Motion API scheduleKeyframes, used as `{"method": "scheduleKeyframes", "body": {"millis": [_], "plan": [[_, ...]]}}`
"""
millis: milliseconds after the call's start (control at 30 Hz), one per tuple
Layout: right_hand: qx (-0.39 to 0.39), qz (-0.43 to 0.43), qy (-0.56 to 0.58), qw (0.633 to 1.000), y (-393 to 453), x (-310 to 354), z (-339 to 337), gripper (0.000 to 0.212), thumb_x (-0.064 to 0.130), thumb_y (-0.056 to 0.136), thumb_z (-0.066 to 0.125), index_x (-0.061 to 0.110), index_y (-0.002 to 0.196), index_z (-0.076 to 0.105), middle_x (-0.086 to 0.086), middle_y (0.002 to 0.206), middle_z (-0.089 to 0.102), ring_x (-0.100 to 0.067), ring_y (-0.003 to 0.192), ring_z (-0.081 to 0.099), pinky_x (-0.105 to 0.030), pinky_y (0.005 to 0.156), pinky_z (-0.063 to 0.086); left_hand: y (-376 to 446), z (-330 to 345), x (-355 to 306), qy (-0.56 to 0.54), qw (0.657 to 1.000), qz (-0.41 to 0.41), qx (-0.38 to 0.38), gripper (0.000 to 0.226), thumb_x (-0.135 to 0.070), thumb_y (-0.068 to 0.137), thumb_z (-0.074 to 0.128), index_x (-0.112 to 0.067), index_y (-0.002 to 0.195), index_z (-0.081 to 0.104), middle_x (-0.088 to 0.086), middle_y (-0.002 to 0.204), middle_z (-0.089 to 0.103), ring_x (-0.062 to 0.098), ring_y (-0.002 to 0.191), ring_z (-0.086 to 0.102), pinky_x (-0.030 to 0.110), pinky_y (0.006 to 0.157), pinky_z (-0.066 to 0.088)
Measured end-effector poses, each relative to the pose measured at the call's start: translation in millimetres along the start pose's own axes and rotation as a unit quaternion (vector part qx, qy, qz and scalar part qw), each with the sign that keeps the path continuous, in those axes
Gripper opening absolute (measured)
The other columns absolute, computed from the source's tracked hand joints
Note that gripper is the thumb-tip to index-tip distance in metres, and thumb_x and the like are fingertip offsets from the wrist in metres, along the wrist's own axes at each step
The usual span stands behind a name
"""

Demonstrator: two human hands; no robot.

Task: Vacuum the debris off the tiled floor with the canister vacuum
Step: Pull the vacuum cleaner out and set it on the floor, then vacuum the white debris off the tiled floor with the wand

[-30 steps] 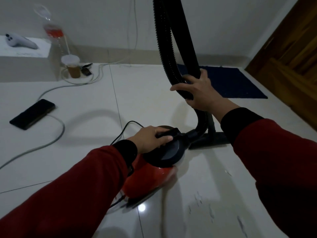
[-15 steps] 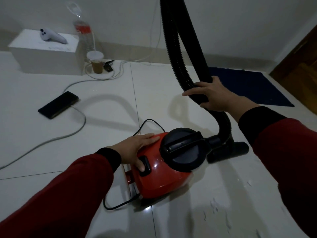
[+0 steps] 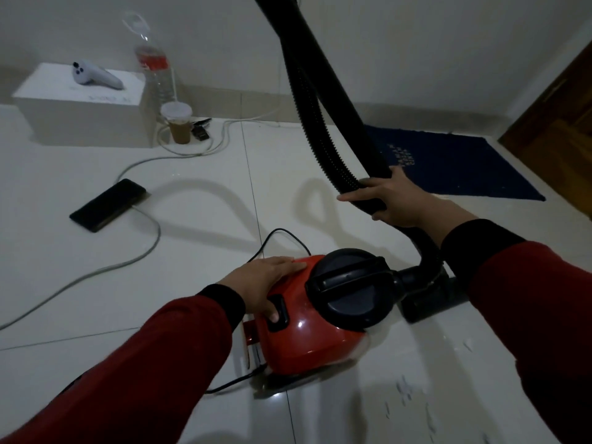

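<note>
A red canister vacuum [image 3: 317, 334] with a black round lid and handle sits on the white tiled floor in front of me. My left hand [image 3: 266, 283] lies flat over its red body, thumb pressing the black button [image 3: 278, 312]. My right hand [image 3: 394, 200] grips the black ribbed hose [image 3: 320, 123] together with the smooth black tube beside it, up and to the right of the canister. The black floor nozzle [image 3: 429, 302] lies just right of the canister. Small pale bits of debris [image 3: 413, 395] are scattered on the tiles at the lower right.
A black phone [image 3: 107, 205] on a grey cable lies at the left. A white box [image 3: 80, 104] with a controller, a plastic bottle [image 3: 153, 65] and a lidded cup [image 3: 177, 123] stand by the back wall. A blue mat [image 3: 455, 165] and a wooden door [image 3: 560, 116] are at the right.
My left hand left the black lid handle and moved onto the red body, thumb on the button. The view shifted so the canister sits more to the right. My right hand kept its grip.
</note>
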State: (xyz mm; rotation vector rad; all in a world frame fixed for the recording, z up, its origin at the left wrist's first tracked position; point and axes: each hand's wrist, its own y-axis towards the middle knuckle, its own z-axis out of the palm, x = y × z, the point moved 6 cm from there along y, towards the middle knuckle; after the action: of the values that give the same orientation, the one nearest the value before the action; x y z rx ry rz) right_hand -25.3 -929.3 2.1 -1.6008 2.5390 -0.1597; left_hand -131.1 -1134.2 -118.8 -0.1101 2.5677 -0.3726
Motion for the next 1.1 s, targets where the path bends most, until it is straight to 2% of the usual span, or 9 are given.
{"method": "scheduleKeyframes", "body": {"millis": [100,267,367,567,667,767,867,933,1100], "plan": [[0.0,0.006,-0.004,1.0,-5,-3,3,0.078,0.008,0.085,0.065,0.061,0.133,0.034,0.007,0.15,0.037,-0.035,0.125,0.025,-0.046,0.107,0.031,-4,-41,-21,0.158,0.982,0.066,-0.079,0.098,-0.042,0.065,0.079,-0.032,0.147,0.027,0.002,0.146,0.041,0.021,0.129,0.043,0.035,0.1,0.036],[0.012,-0.01,-0.036,0.999,-2,-2,7,0.074,0.013,0.085,0.064,0.062,0.132,0.035,0.015,0.15,0.036,-0.031,0.114,0.029,-0.044,0.095,0.037,4,-179,-86,0.402,0.821,0.158,-0.374,0.107,-0.035,0.058,0.084,-0.033,0.147,0.024,0.019,0.151,0.033,0.036,0.138,0.031,0.061,0.107,0.022],[0.017,-0.009,-0.042,0.999,1,-10,7,0.072,0.013,0.086,0.063,0.059,0.134,0.035,0.013,0.15,0.036,-0.033,0.12,0.03,-0.044,0.098,0.037,37,-239,-95,0.516,0.794,0.07,-0.313,0.108,-0.044,0.071,0.074,-0.035,0.149,-0.001,0.022,0.15,0.028,0.037,0.14,0.024,0.064,0.11,0.005],[0.068,0.027,0.039,0.997,-11,-21,-20,0.057,0.029,0.087,0.061,0.051,0.136,0.042,0.007,0.144,0.047,-0.036,0.131,0.032,-0.043,0.111,0.027,75,-277,-120,0.602,0.79,0.06,-0.098,0.063,-0.052,0.094,0.035,-0.041,0.148,0.002,0.008,0.111,0.061,0.027,0.096,0.062,0.032,0.071,0.046],[-0.084,0.131,0.184,0.971,-39,-23,-56,0.045,0.026,0.088,0.058,0.03,0.133,0.055,-0.005,0.127,0.061,-0.031,0.126,0.045,-0.044,0.111,0.029,76,-288,-141,0.589,0.8,0.096,-0.056,0.069,-0.058,0.092,0.034,-0.033,0.15,0.005,0.004,0.118,0.063,0.024,0.097,0.065,0.03,0.062,0.041],[-0.291,0.373,0.457,0.753,-74,-26,-89,0.047,0.03,0.092,0.058,0.015,0.135,0.051,-0.016,0.126,0.055,-0.028,0.118,0.05,-0.035,0.107,0.036,69,-300,-158,0.516,0.853,0.07,-0.003,0.073,-0.059,0.09,0.038,-0.025,0.15,0.014,0.008,0.12,0.064,0.027,0.101,0.064,0.033,0.071,0.048],[-0.187,0.512,0.732,0.409,-64,10,-97,0.073,0.057,0.092,0.043,0.027,0.151,0.014,-0.015,0.145,0.043,-0.033,0.123,0.052,-0.04,0.102,0.044,51,-305,-182,0.455,0.887,0.019,0.073,0.075,-0.057,0.09,0.043,-0.019,0.149,0.016,0.014,0.121,0.062,0.032,0.105,0.062,0.034,0.078,0.048],[-0.125,0.523,0.801,0.264,-50,37,-117,0.083,0.063,0.089,0.04,0.033,0.151,-0.006,-0.013,0.146,0.042,-0.036,0.117,0.057,-0.046,0.092,0.053,34,-305,-199,0.426,0.897,-0.002,0.116,0.077,-0.054,0.09,0.045,-0.015,0.149,0.014,0.017,0.125,0.06,0.034,0.11,0.06,0.035,0.082,0.047],[-0.074,0.568,0.8,0.179,-49,86,-142,0.089,0.047,0.094,0.044,0.033,0.143,-0.029,-0.016,0.149,0.039,-0.036,0.127,0.048,-0.051,0.104,0.043,-7,-318,-218,0.322,0.913,-0.039,0.248,0.084,-0.049,0.091,0.049,-0.012,0.151,0.004,0.016,0.122,0.06,0.029,0.106,0.06,0.035,0.085,0.049]]}}
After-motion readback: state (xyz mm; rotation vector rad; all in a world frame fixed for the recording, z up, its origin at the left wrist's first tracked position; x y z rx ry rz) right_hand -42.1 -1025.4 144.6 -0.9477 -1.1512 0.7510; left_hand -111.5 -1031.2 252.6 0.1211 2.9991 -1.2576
